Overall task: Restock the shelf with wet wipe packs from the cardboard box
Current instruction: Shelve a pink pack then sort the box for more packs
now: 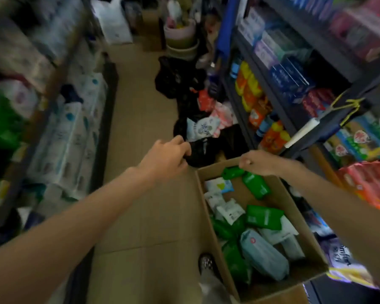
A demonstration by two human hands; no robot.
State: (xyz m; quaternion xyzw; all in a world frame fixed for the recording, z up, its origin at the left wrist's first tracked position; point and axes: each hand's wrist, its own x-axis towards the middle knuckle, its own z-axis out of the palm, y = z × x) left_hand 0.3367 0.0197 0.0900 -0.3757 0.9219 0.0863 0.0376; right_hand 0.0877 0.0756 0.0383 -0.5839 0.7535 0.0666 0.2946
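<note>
While wet wipe packs [260, 218] lie loose in the cardboard box [208, 207], we reach past its far end.

Green, white and pale blue packs fill the box, which stands on the floor beside the shelf [294, 99]. Our right hand [258, 162] curls shut at the box's far rim, touching a green pack [232, 172]; whether it holds it, we cannot tell. Beyond the box's far left corner, our left hand [165, 157] pinches a black bag [201, 151].
</note>
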